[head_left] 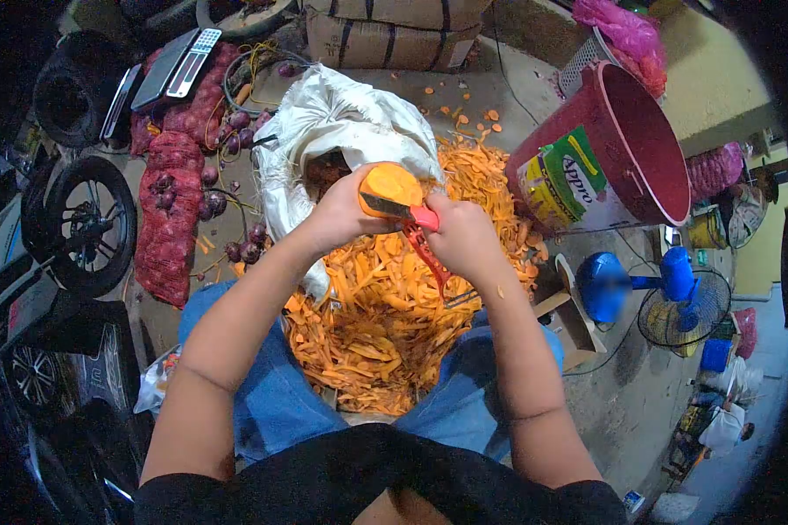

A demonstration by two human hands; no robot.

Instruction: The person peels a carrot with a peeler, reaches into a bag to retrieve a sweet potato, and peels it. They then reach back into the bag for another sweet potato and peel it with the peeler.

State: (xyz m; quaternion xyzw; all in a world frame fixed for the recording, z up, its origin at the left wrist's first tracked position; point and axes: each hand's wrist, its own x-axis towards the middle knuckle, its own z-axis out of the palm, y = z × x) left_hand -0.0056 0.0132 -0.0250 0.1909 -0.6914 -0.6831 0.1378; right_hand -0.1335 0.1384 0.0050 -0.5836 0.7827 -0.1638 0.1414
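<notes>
My left hand [337, 210] is closed around a peeled orange carrot [392, 187], its broad end facing up towards me. My right hand [466, 234] grips a knife by its pinkish-red handle [425, 217]. The dark knife blade [383, 206] lies against the carrot's near side. Below the right hand hangs a red piece with holes in it [427, 261]. Under both hands, a thick heap of orange peelings [385, 306] spreads between my knees. Just beyond the left hand, a white woven sack [350, 109] stands with its mouth open.
A large red bucket [665, 157] with a label stands to the right. Beside it are a blue fan [674, 284] and a cardboard box [573, 328]. Red net bags of onions [168, 227] and a motorcycle wheel [87, 226] are on the left. Wrapped cartons [390, 39] sit behind the sack.
</notes>
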